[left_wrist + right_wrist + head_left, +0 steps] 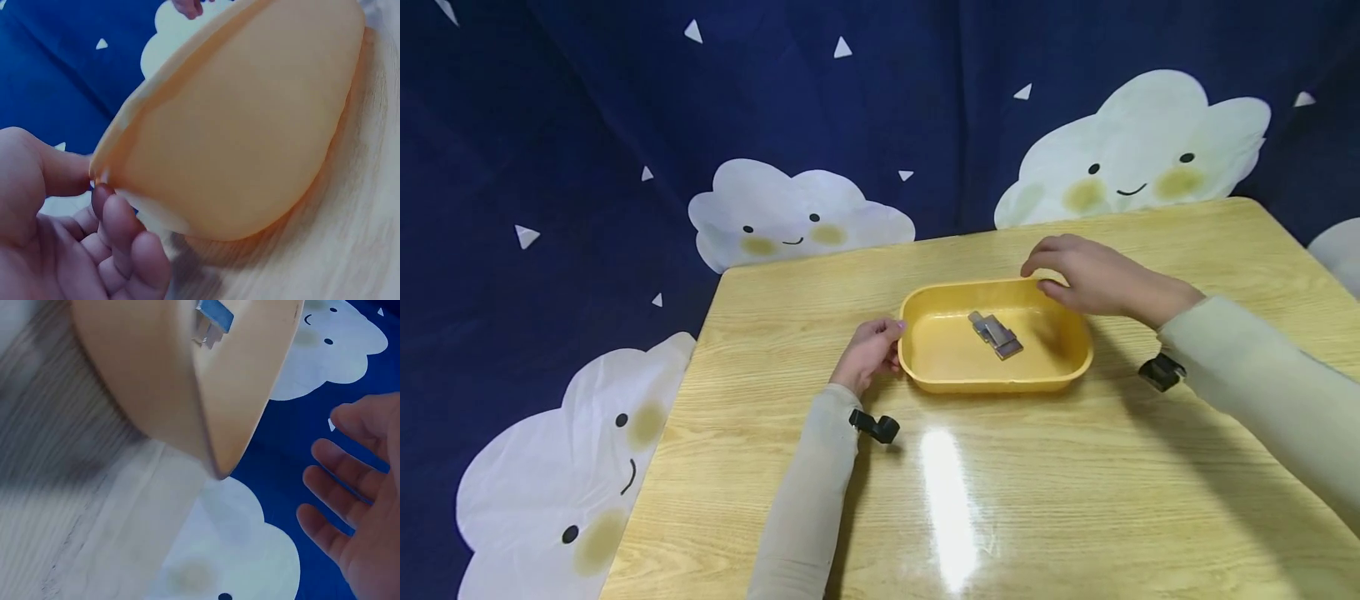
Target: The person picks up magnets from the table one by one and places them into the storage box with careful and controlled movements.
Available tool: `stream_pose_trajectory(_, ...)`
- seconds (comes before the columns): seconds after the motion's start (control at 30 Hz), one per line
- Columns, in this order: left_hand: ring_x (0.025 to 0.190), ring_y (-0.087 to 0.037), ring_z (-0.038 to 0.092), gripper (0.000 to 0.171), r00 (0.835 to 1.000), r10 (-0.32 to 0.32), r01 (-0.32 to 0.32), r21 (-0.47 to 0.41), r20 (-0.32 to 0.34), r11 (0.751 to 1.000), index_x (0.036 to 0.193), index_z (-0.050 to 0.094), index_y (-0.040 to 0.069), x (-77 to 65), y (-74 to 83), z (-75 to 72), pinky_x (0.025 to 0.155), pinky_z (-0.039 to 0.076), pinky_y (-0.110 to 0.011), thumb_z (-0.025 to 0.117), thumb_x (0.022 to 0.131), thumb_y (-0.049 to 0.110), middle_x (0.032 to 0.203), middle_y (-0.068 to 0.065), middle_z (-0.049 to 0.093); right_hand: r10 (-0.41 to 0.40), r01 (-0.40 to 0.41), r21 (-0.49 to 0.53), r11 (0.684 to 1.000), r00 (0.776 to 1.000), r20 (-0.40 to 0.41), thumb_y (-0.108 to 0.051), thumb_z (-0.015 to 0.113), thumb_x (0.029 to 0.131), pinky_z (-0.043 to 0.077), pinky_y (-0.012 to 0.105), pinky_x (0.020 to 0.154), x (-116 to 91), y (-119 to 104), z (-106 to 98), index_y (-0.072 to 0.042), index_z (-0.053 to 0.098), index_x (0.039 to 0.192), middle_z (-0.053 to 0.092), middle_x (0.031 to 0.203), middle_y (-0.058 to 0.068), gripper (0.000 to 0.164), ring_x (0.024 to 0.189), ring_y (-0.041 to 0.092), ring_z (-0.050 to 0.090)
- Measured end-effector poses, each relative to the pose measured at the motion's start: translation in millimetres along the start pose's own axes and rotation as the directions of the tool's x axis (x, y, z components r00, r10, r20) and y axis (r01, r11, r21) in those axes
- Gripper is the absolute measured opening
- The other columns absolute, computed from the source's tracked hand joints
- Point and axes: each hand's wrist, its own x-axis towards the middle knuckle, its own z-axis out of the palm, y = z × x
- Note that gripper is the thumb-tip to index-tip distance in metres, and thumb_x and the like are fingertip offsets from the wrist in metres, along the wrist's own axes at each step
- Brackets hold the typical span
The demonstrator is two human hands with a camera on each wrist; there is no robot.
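A yellow plastic tray with rounded corners and low walls sits on the table. Inside it, near the middle, lies a small pile of flat grey-brown pieces, overlapping one another. My left hand pinches the tray's left rim; in the left wrist view, thumb and index finger meet at the edge of the tray. Over the far right corner hovers my right hand. The right wrist view shows that hand with fingers apart and nothing between them, beside the tray.
The light wood-grain table has its far edge just behind the tray. A dark blue curtain with white clouds hangs beyond and to the left. Black bands with small mounts sit on both wrists.
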Motion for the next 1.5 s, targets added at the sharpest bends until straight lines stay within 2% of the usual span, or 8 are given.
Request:
stream_pose_trajectory(0.2,0.059,-0.014,0.05,0.028,0.999,0.034,-0.032,0.077,-0.028,0.996,0.104,0.056,-0.003,-3.3,4.8,0.7,0.055,0.048,-0.025,0.053,0.102,0.024,0.07,0.0,0.051,0.004,-0.006,-0.026,1.0,0.996,-0.089,-0.004,0.069,0.087,0.047,0.055,0.095,-15.8,7.6,-0.3,-0.006,0.069,0.11,0.065,0.116,0.014,0.024,0.11,0.037,0.059)
stream_pose_trajectory(0.37,0.062,-0.016,0.051,0.028,0.997,0.05,-0.042,0.147,-0.052,0.988,0.1,0.057,-0.003,-4.5,6.0,3.0,0.056,0.049,-0.026,0.053,0.102,0.025,0.07,-0.001,0.051,0.044,-0.058,-0.073,0.996,0.984,-0.173,-0.009,0.072,0.086,0.045,0.058,0.091,-35.8,14.3,-2.6,-0.007,0.068,0.112,0.064,0.118,0.016,0.027,0.111,0.038,0.058)
stream_pose_trajectory(0.5,0.062,-0.016,0.052,0.03,0.996,0.055,-0.043,0.175,-0.064,0.984,0.1,0.057,-0.003,-5.0,6.7,2.8,0.056,0.049,-0.026,0.054,0.102,0.026,0.071,-0.001,0.051,0.092,-0.113,-0.094,0.989,0.975,-0.202,-0.013,0.073,0.086,0.043,0.061,0.091,-51.3,19.3,-4.1,-0.007,0.067,0.114,0.063,0.12,0.017,0.029,0.113,0.04,0.056)
stream_pose_trajectory(0.7,0.063,-0.015,0.052,0.029,0.996,0.051,-0.037,0.189,-0.074,0.981,0.097,0.057,0.0,-5.7,8.2,1.7,0.058,0.05,-0.026,0.054,0.102,0.028,0.073,-0.001,0.052,0.121,-0.146,-0.116,0.982,0.972,-0.202,-0.019,0.071,0.089,0.041,0.066,0.088,-72.1,30.9,1.0,-0.005,0.065,0.119,0.06,0.126,0.023,0.033,0.115,0.045,0.054)
stream_pose_trajectory(0.8,0.063,-0.014,0.053,0.027,0.997,0.041,-0.026,0.196,-0.072,0.98,0.094,0.057,0.003,-6.3,8.0,2.6,0.059,0.05,-0.025,0.054,0.102,0.028,0.075,-0.001,0.053,0.132,-0.162,-0.14,0.977,0.97,-0.206,-0.022,0.071,0.089,0.039,0.068,0.089,-83.8,33.0,5.0,-0.005,0.062,0.124,0.057,0.132,0.024,0.039,0.119,0.047,0.051)
stream_pose_trajectory(0.97,0.063,-0.014,0.053,0.028,0.996,0.037,-0.02,0.207,-0.081,0.978,0.098,0.058,0.002,-6.8,7.3,3.2,0.059,0.05,-0.025,0.054,0.102,0.029,0.075,-0.001,0.053,0.175,-0.207,-0.169,0.964,0.967,-0.186,-0.028,0.072,0.089,0.036,0.072,0.09,-97.7,33.5,15.6,-0.006,0.057,0.132,0.049,0.14,0.026,0.051,0.125,0.05,0.046)
stream_pose_trajectory(1.17,0.062,-0.014,0.052,0.028,0.995,0.041,-0.02,0.228,-0.086,0.973,0.098,0.06,0.002,-6.9,9.4,2.0,0.059,0.05,-0.025,0.054,0.102,0.029,0.075,-0.001,0.052,0.201,-0.226,-0.174,0.958,0.968,-0.149,-0.028,0.075,0.086,0.036,0.073,0.09,-106.1,33.1,27.6,-0.007,0.056,0.134,0.047,0.141,0.026,0.056,0.125,0.05,0.045)
stream_pose_trajectory(1.5,0.062,-0.014,0.052,0.027,0.992,0.065,-0.037,0.238,-0.11,0.971,0.093,0.059,0.003,-9.1,8.8,5.0,0.059,0.05,-0.025,0.054,0.102,0.029,0.075,-0.001,0.052,0.221,-0.238,-0.144,0.961,0.968,-0.122,-0.027,0.074,0.086,0.036,0.07,0.089,-109.5,34.9,33.4,-0.007,0.054,0.136,0.043,0.145,0.027,0.057,0.127,0.05,0.043)
